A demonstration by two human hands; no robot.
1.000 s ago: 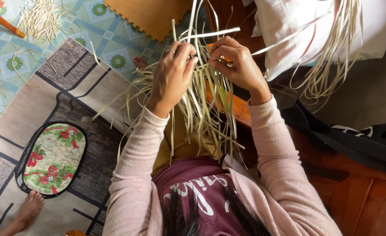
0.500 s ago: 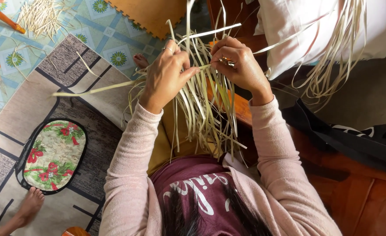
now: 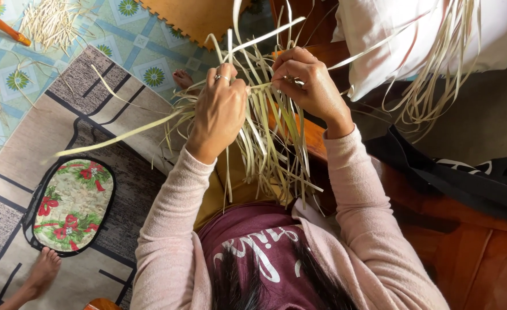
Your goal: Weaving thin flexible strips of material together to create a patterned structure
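Observation:
I look down on a bundle of pale straw strips [image 3: 268, 146] held up in front of me. My left hand [image 3: 219, 112], a ring on one finger, grips the strips near their crossing, and one long strip [image 3: 121, 135] runs out from it to the left over the floor. My right hand [image 3: 308, 83] pinches the strips at the same crossing from the right side. Loose ends hang down towards my lap and stick up past both hands. Pink sleeves cover both arms.
An oval flower-patterned mat [image 3: 73, 204] lies on the striped rug [image 3: 30, 138] at the left. Another person's bare foot [image 3: 41, 272] rests at the bottom left. More straw strips [image 3: 50, 20] lie on the tiled floor. A white cloth [image 3: 425, 34] and a black bag [image 3: 465, 178] sit at the right.
My left hand has pulled one long strip out sideways to the left, and it now reaches farther over the rug. Both hands stay at the crossing.

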